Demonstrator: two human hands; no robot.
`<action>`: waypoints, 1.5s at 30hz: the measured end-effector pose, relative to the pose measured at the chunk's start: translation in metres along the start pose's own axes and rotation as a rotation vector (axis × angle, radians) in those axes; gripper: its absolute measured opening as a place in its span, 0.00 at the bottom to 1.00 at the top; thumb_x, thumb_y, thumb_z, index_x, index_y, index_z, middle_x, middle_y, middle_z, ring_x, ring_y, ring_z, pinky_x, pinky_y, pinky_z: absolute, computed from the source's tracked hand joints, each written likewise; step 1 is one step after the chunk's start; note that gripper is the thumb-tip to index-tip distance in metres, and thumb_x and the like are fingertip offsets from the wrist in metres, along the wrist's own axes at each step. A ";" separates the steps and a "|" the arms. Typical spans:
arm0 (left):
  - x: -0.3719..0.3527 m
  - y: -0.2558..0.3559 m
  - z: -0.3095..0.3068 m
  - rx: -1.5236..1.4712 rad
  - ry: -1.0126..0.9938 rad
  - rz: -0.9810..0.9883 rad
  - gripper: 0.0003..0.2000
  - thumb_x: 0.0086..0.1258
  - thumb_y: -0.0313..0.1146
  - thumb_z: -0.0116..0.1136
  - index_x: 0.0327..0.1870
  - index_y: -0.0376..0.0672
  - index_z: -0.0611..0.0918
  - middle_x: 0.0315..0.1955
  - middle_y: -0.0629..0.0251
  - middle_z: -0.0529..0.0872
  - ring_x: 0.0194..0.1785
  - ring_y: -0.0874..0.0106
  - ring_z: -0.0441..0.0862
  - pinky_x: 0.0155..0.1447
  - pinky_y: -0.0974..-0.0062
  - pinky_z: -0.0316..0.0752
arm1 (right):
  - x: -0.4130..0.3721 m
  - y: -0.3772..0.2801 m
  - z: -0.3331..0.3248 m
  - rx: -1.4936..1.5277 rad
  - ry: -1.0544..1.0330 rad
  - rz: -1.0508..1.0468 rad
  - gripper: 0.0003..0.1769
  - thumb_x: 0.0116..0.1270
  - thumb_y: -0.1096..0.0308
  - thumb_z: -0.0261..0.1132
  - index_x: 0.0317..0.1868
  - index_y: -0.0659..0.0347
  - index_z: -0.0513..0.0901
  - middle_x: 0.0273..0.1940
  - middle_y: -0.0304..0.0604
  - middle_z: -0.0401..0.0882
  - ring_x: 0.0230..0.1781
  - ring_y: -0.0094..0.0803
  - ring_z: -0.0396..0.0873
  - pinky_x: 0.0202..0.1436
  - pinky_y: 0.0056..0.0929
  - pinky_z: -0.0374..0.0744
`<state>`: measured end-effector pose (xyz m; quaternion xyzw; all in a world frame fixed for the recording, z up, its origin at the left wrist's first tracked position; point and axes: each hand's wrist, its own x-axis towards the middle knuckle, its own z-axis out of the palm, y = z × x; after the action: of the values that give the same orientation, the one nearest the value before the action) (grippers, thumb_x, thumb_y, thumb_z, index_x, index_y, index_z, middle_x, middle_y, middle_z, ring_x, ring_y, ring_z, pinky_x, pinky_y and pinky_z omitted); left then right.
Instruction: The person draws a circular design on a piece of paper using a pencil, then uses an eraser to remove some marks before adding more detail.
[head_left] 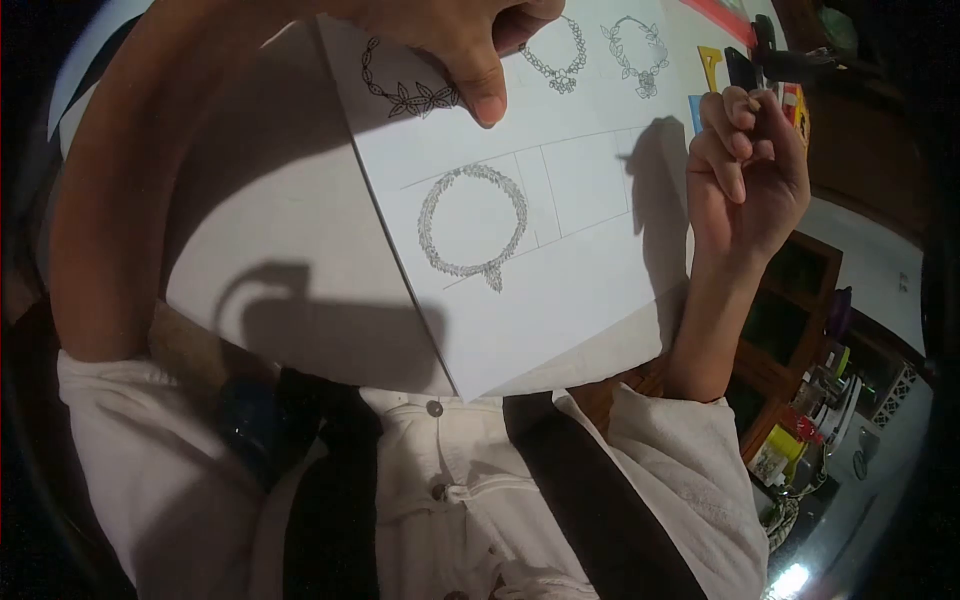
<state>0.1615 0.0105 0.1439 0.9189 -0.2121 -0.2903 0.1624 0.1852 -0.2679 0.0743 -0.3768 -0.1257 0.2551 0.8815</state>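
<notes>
left hand (pixel 450 35) pinning far part of paper sheet (pixel 560 300), one of its fingers (pixel 485 95) pressing down, rest cropped, cannot tell | right hand (pixel 745 175) curling fingers around dark pen (pixel 742 70), right | sheet lying mid-desk (pixel 280 250) | judging it light, floppy, easily creased; taking an edge looks best

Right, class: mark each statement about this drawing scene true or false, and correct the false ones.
1. The left hand presses down on the white sheet of drawing paper. True.
2. The right hand is empty. False: its fingers are closed around a dark pen-like tool.
3. The large round pencil-drawn wreath sits inside a ruled box. True.
4. The right hand is resting on the large wreath. False: it is raised at the sheet's right edge, clear of that wreath.
5. The person wears a red shirt. False: it is a white buttoned shirt.
</notes>
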 end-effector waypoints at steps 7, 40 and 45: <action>-0.001 -0.026 0.016 0.005 0.135 0.192 0.19 0.63 0.44 0.76 0.38 0.33 0.86 0.29 0.55 0.89 0.33 0.64 0.87 0.37 0.67 0.80 | 0.007 0.012 0.001 -0.134 0.077 -0.039 0.12 0.78 0.73 0.57 0.49 0.77 0.80 0.39 0.54 0.78 0.33 0.27 0.71 0.21 0.17 0.68; -0.006 0.002 0.005 0.043 0.072 -0.005 0.19 0.62 0.44 0.76 0.37 0.33 0.87 0.29 0.53 0.89 0.34 0.62 0.88 0.37 0.66 0.81 | -0.044 0.050 0.050 -1.269 -0.394 -0.245 0.07 0.61 0.79 0.72 0.32 0.64 0.81 0.26 0.49 0.84 0.22 0.32 0.83 0.24 0.26 0.77; -0.008 0.000 0.006 0.050 0.079 0.024 0.19 0.63 0.44 0.76 0.36 0.34 0.86 0.29 0.54 0.89 0.34 0.62 0.88 0.38 0.66 0.81 | -0.045 0.053 0.051 -1.314 -0.420 -0.277 0.08 0.63 0.76 0.73 0.31 0.61 0.80 0.25 0.48 0.85 0.21 0.33 0.83 0.23 0.26 0.76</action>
<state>0.1522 0.0138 0.1430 0.9308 -0.2235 -0.2464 0.1513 0.1078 -0.2305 0.0690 -0.7546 -0.4680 0.0792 0.4530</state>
